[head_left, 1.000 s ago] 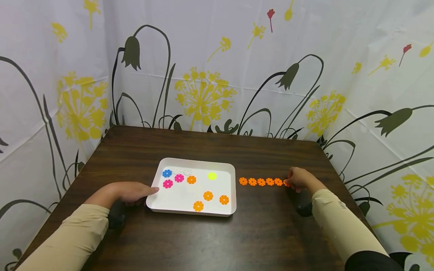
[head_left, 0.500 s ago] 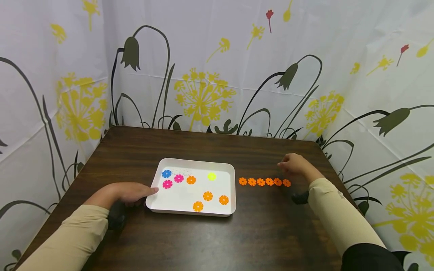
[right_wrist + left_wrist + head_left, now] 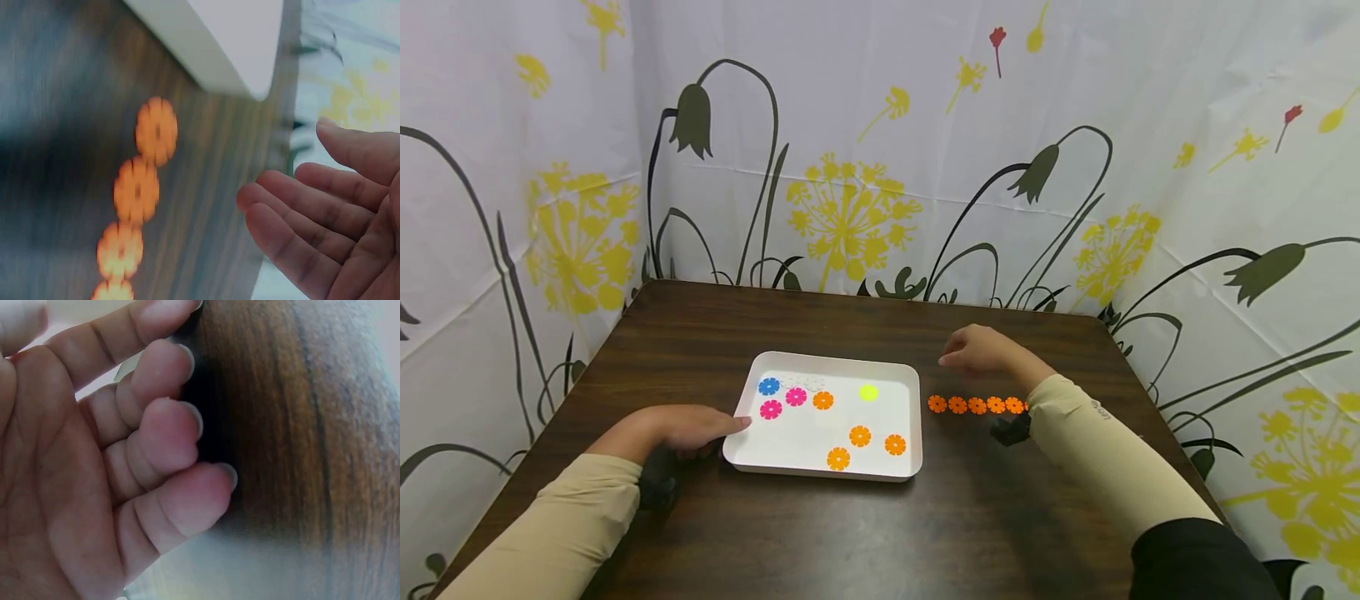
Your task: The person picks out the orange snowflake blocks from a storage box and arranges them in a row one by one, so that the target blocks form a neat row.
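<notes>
The left hand (image 3: 696,427) holds the left edge of the white tray (image 3: 820,429), its thumb on top of the rim; in the left wrist view its fingers (image 3: 169,434) curl under. Inside the tray lie several orange discs (image 3: 860,436), two pink discs (image 3: 771,409), a blue disc (image 3: 769,387), a yellow disc (image 3: 868,392) and some clear pieces. The right hand (image 3: 985,350) hovers above and behind a row of orange notched discs (image 3: 977,406). In the right wrist view that hand (image 3: 331,219) has loosely bent fingers and nothing in it. The sleeve covers the row's right end.
A dark wooden table (image 3: 880,533) carries the tray and the row, which lies just right of the tray. Behind the table hangs a white curtain (image 3: 925,125) printed with flowers.
The right hand has let go of the orange disc at the row's right end, risen, and moved left toward the tray. The left hand and tray have stayed put.
</notes>
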Demonstrator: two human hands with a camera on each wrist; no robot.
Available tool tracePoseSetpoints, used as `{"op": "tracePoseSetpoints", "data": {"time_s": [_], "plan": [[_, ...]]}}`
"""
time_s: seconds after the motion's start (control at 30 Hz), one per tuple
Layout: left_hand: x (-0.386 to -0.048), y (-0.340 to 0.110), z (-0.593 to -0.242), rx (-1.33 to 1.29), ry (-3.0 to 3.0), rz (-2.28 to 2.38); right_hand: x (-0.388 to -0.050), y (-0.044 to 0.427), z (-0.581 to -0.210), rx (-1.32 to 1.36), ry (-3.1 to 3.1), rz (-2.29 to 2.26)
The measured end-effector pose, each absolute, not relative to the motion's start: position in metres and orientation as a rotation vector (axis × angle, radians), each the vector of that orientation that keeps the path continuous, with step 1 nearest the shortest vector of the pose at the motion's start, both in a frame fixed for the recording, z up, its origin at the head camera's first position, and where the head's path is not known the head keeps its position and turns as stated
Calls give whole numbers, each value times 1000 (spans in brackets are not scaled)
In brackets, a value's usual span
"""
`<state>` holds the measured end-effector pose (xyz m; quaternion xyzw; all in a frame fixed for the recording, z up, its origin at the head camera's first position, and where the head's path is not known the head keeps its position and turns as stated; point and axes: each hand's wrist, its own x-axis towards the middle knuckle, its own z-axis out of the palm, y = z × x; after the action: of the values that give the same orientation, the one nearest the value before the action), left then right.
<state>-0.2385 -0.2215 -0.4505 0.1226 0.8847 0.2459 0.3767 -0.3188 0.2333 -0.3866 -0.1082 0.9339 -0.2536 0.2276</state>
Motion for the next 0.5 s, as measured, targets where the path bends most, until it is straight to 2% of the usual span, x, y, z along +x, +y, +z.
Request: {"op": "tracePoseSetpoints", "data": {"time_s": [0.23,0.5], "plan": [[-238,-221,-450,313,2266,628,-305,177,-394,-379,2525,-557],[-238,-221,-449,313,2271,618,-294,150,-400,-459,2622,-319]]}}
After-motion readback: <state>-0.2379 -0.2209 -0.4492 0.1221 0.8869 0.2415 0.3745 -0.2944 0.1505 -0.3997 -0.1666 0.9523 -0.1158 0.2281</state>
